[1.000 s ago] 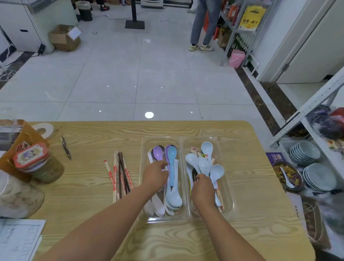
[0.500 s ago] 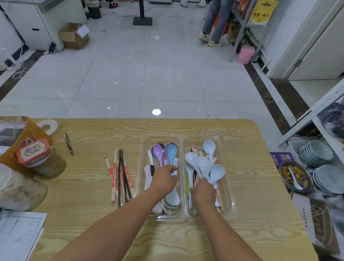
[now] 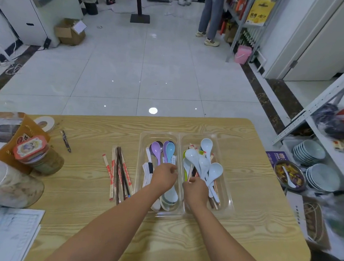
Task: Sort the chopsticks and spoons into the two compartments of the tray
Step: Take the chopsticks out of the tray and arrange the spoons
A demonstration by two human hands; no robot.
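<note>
Paper sheets [image 3: 10, 235] are lying at the near left corner of the wooden table [image 3: 242, 223]. Both forearms are reaching in from the near edge to the clear tray [image 3: 162, 214], which is sitting right of table centre.

Left hand [image 3: 163, 176] is hanging over the left compartment [image 3: 144, 143], knuckles up, fingers curling down toward the spoon handles. Can't tell if they're clamping anything.

Right hand [image 3: 196, 188] is sitting in the right compartment [image 3: 224, 153], thumb and fingertips pinching a single chopstick [image 3: 190, 171] that is pointing up and away from the hand.

Left compartment is holding coloured spoons [image 3: 156, 150]: purple and blue bowls at the far end, white ones lying nearer. Right compartment is holding pale spoons [image 3: 206, 146] piled over wrapped tray chopsticks [image 3: 215, 189].

Loose chopsticks [image 3: 120, 173] are lying on the table just left of the tray, not touching it; some are paper-wrapped, some dark. Further left a red-lidded jar [image 3: 40, 159] is standing, with a pen [image 3: 65, 141] lying beyond it.

Stacked bowls [image 3: 309, 151] are sitting on a low shelf right of the table. Far back, a person's legs [image 3: 210, 18] are standing on the tiled floor beside a rack.
</note>
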